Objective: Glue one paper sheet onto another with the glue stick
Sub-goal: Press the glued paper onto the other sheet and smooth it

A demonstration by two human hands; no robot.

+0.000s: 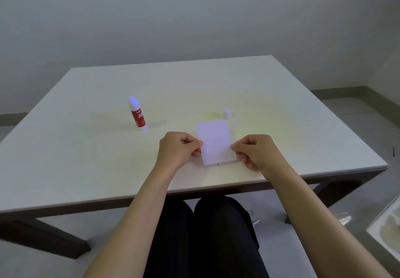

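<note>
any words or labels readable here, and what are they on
"GLUE STICK", partly legible white letters on the red label of the glue stick.
A small logo at the top of that label: too blurred to read.
Paper sheet, small white cap, table: no text visible.

Single head-worn view, forward and down over the near edge of the white table (86,158).
</note>
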